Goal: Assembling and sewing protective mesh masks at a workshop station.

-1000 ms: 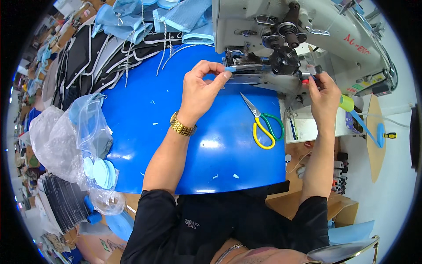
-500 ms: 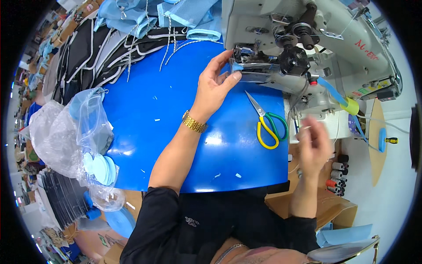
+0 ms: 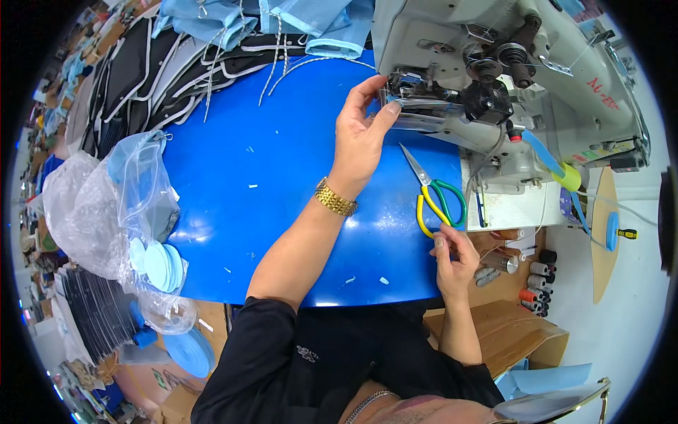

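My left hand (image 3: 360,131) is at the front of a pale sewing machine (image 3: 438,21), its thumb and fingers around the edge of the needle area. A light-blue bit (image 3: 394,102) shows by the thumb tip; what the fingers grip is mostly hidden. Scissors (image 3: 425,191) with one yellow and one green handle lie on the blue table (image 3: 282,212), blades pointing away from me. At the yellow loop, the thumb and forefinger of my right hand (image 3: 455,261) close on its near end.
Black pieces with pale edging (image 3: 141,78) and light-blue mesh pieces with cords (image 3: 332,28) are heaped at the far left. Clear plastic bags (image 3: 85,212) and light-blue discs (image 3: 162,267) lie along the left edge. Thread spools (image 3: 540,283) and a cardboard box (image 3: 508,332) are at right.
My right hand has come left and nearer, from beside the machine bed to the scissors' yellow handle. My left hand stays at the needle area. The whole view has shifted slightly.
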